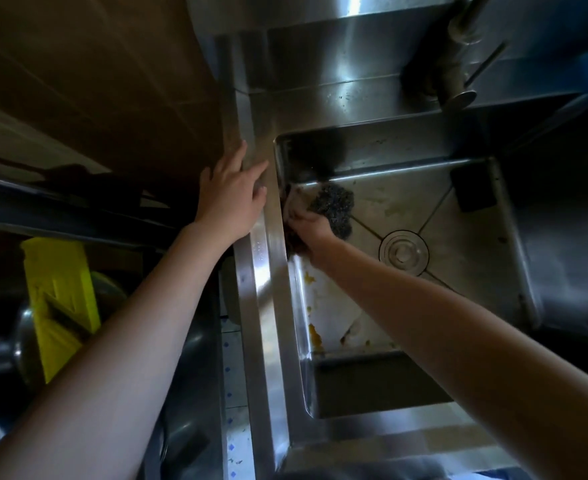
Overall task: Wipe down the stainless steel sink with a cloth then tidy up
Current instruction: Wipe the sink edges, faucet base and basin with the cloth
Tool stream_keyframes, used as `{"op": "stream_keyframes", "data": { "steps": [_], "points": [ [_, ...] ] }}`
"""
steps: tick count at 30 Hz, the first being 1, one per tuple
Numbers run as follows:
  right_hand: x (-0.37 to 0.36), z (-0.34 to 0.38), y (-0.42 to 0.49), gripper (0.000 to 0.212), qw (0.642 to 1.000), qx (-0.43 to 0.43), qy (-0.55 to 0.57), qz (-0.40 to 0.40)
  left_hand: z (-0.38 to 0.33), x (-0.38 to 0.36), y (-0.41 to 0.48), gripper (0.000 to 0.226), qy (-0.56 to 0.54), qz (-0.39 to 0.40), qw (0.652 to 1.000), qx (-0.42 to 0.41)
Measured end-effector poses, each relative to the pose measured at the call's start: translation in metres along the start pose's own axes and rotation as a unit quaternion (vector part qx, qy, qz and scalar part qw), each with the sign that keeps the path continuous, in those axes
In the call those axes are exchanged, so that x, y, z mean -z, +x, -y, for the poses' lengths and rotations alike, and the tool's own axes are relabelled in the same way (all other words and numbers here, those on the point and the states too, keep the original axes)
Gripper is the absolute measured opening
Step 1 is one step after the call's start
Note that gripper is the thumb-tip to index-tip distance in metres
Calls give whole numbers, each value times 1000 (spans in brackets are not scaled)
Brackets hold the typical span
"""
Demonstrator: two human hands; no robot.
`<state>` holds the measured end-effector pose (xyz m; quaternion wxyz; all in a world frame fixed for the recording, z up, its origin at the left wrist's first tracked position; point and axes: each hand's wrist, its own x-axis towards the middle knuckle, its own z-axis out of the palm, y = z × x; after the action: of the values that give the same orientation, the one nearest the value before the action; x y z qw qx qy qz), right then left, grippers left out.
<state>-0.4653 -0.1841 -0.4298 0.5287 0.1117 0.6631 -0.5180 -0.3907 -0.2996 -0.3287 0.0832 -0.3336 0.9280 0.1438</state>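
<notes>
1. Dim kitchen corner on my feed: a brown panelled wall (95, 64) fills the upper left, and steel surfaces take up the rest.
2. I see the stainless steel sink (264, 258) running down the middle, its deep basin open to the right of a broad, shiny left rim.
3. Both bare forearms reach in from the bottom edge.
4. My view shows the left hand (232, 199) lying flat on that left rim, fingers straight and spread, holding nothing.
5. A yellow plastic piece (60, 292) stands at lower left beside a metal bowl (26, 344), well apart from the basin.
6. The faucet (458, 74) rises at the far right, behind the basin.
7. The right hand (311, 230) is down inside the basin at its far left corner, fingers curled round the cloth (334, 206).
8. That cloth is a dark, coarse wad with a pale patch, pressed where the basin floor meets the left wall.
9. The round drain (404, 252) sits mid-floor, near the cloth but not touching it.
10. A dark block (472, 188) rests by the far right wall.
11. Orange smears (315, 336) cling to the left wall, nearer me.
</notes>
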Motion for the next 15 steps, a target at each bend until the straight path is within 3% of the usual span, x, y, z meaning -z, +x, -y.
{"op": "stream_keyframes", "data": {
  "steps": [4,7,11,15],
  "points": [
    [22,-68,-22,19,991,-115,-53,-47,3,-6,-1,50,-19,2,1000,-15],
    [29,-88,-38,3,991,-126,-23,-48,6,-8,-1,50,-36,0,999,-16],
    [18,-57,-33,2,995,-82,2,-61,6,-8,1,50,-24,-3,1000,-19],
    [-4,9,-16,31,997,33,76,-1,6,-9,1,48,-47,-12,999,-10]
  ]
}}
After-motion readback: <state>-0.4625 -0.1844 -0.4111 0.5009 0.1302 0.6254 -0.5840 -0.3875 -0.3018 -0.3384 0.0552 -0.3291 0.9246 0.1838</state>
